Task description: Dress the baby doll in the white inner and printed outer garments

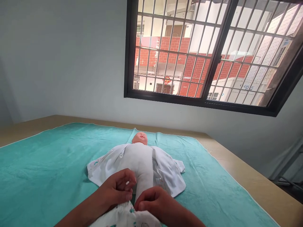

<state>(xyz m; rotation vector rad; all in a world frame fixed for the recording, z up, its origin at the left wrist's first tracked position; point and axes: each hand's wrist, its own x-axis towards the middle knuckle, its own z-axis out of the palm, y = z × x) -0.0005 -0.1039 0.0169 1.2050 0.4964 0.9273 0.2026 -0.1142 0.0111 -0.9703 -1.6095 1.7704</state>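
Note:
A baby doll [141,160] with a white cloth body lies on its back, head toward the wall. Beneath it a white baby jacket [169,170] is spread open on both sides. Nearest to me is a white printed baby garment [127,217], gathered around the end of one doll leg [142,184]. My left hand [120,187] is closed with thumb and fingers at the left of the garment's edge. My right hand [156,201] pinches the same edge on the right, beside the leg. The doll's other leg is hidden behind my left hand.
A turquoise blanket [52,164] covers most of the wooden table [234,170]. Behind the table stands a pale wall [71,63] with a barred, dark-framed window [201,102]. Part of a metal frame [287,157] shows beyond the table's right edge.

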